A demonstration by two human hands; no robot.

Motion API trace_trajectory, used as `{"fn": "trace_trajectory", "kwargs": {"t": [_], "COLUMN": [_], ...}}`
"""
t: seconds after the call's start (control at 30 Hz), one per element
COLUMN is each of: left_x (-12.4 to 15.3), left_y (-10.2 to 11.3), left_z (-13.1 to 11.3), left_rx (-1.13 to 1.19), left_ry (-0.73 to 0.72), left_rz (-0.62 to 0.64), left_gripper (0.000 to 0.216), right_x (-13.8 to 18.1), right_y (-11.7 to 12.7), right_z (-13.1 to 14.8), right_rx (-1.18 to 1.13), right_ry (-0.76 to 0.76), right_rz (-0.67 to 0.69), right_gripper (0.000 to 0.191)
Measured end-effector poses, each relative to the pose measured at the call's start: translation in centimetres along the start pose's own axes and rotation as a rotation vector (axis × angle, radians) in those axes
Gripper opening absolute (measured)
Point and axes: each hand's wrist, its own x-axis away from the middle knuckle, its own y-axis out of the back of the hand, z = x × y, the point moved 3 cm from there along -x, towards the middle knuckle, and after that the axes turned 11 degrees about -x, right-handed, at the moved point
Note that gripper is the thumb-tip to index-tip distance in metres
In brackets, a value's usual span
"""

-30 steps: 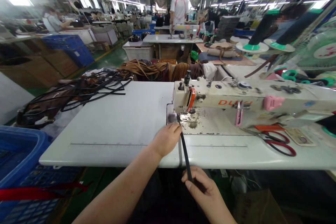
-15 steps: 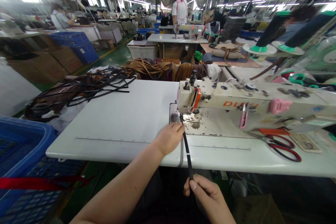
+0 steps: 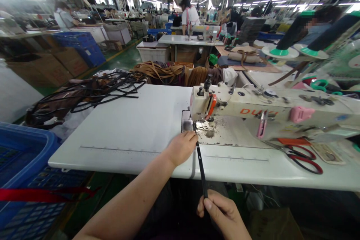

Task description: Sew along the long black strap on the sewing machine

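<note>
a person's right hand point(image 3: 221, 208) pinches a narrow black strap point(image 3: 201, 172) between thumb and curled fingers, closed firmly on it just off the near edge of a white sewing table point(image 3: 126, 120), while the left hand point(image 3: 182, 148) lies palm down on the tabletop, its fingertips at the strap's upper stretch; whether they grip it or only press it cannot be told. the strap, marked by a small pale spot, runs from the right hand over the table edge to the needle area of an industrial sewing machine point(image 3: 225, 101) with orange lettering. pink-handled snips point(image 3: 261, 124) stand against the machine's arm, and red-and-black-handled scissors point(image 3: 305, 159) lie on the table to the right. at the table's far left corner, loose black straps point(image 3: 112, 92) sprawl in a tangle; below them, at left, sits a blue plastic basket point(image 3: 53, 140) with a red strip point(image 3: 36, 195) across it. behind the table are bundled brown straps point(image 3: 197, 77), and beyond, a co-worker in white point(image 3: 191, 17) leans over another machine point(image 3: 206, 32).
</note>
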Motion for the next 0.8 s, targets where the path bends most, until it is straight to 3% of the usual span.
{"fn": "trace_trajectory", "kwargs": {"t": [0.8], "left_x": [0.4], "left_y": [-0.9], "left_z": [0.3], "left_rx": [0.092], "left_ry": [0.088], "left_rz": [-0.082], "left_gripper": [0.025], "right_x": [-0.2], "right_y": [-0.2], "right_z": [-0.5], "right_rx": [0.004], "right_ry": [0.032], "right_rz": [-0.006], "right_gripper": [0.052]}}
